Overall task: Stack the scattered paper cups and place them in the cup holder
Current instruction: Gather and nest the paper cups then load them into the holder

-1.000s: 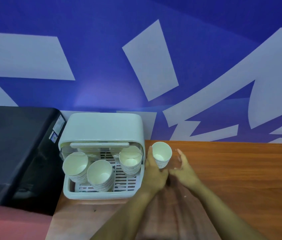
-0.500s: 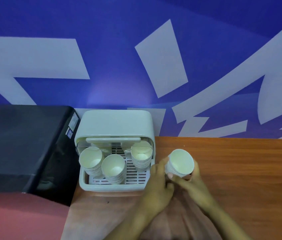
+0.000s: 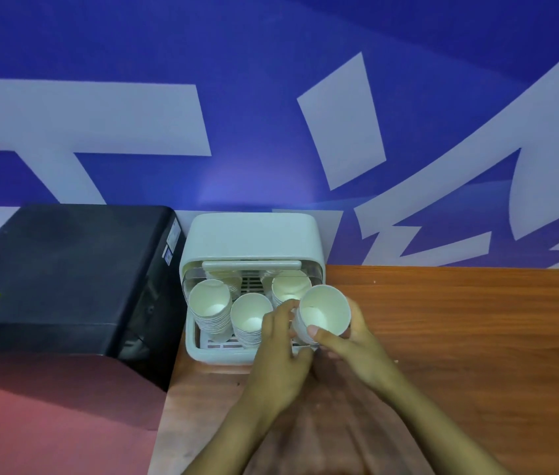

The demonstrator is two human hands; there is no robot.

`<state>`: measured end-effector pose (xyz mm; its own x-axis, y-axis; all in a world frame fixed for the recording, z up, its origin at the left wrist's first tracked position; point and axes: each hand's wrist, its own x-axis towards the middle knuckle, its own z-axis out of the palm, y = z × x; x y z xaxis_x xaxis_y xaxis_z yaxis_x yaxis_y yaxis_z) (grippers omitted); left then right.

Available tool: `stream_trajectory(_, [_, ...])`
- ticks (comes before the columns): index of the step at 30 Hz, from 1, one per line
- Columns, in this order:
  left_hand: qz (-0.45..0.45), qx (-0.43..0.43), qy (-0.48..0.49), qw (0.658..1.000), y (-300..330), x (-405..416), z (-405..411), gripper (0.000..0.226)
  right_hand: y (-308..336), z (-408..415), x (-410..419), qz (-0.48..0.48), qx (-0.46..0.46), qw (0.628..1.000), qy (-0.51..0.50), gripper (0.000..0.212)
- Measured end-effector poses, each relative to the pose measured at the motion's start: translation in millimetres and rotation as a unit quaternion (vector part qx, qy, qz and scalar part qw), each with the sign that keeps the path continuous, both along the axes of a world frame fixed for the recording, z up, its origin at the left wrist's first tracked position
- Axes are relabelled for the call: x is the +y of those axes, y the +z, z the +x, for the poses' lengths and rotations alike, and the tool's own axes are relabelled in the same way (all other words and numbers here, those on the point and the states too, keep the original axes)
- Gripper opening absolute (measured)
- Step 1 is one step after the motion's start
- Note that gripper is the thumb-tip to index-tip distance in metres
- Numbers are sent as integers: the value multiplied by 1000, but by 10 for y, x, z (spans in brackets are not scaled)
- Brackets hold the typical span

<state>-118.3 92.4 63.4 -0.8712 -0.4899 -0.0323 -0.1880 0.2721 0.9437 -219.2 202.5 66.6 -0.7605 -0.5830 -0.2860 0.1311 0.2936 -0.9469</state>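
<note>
- Both hands have carried the stack of paper cups [image 3: 322, 313] leftward off the table [image 3: 460, 320], now over the cup holder [image 3: 254, 234], at its right front corner.
- Right hand [image 3: 346, 341] grips the stack's rim; left hand [image 3: 281, 344] cradles its side, probably steadying it for lowering.
- Three cup stacks [image 3: 209, 303] already stand inside.

the cup holder [image 3: 252, 234] sits at the back left corner of my table [image 3: 477, 337], against the wall [image 3: 271, 97]. a boxy machine [image 3: 65, 269] stands just left of it. inside the holder, one stack of cups [image 3: 210, 305] stands at the left, another [image 3: 251, 317] in the middle front, a third [image 3: 288, 286] at the right rear. my left hand [image 3: 280, 351] and right hand [image 3: 350, 344] meet around a tilted stack [image 3: 322, 311] over the holder's front right corner.
</note>
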Motion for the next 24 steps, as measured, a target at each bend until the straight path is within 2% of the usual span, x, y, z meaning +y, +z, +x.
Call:
stream_trajectory(2, [4, 5, 6, 1000, -20, -75, 23, 58, 31, 17, -57, 13, 3, 1000, 15, 74])
stream_trajectory(7, [-23, -9, 0, 1000, -96, -195, 31, 53, 81, 31, -149, 45, -2, 999, 29, 61])
stream_trajectory(16, [-50, -46, -34, 997, -91, -328, -43, 50, 125, 33, -166, 69, 36, 997, 9, 55])
stream_trajectory(18, [-130, -83, -52, 987, -56, -395, -56, 51, 128, 32, -142, 78, 47, 996, 13, 56])
stream_trajectory(21, [-334, -151, -40, 929, 20, -569, -118, 56, 101, 25, -108, 86, 61, 994, 14, 58])
stream_trajectory(24, [-388, -186, -61, 901, 34, -719, -218, 53, 88, 26, -69, 79, 62, 995, -9, 56])
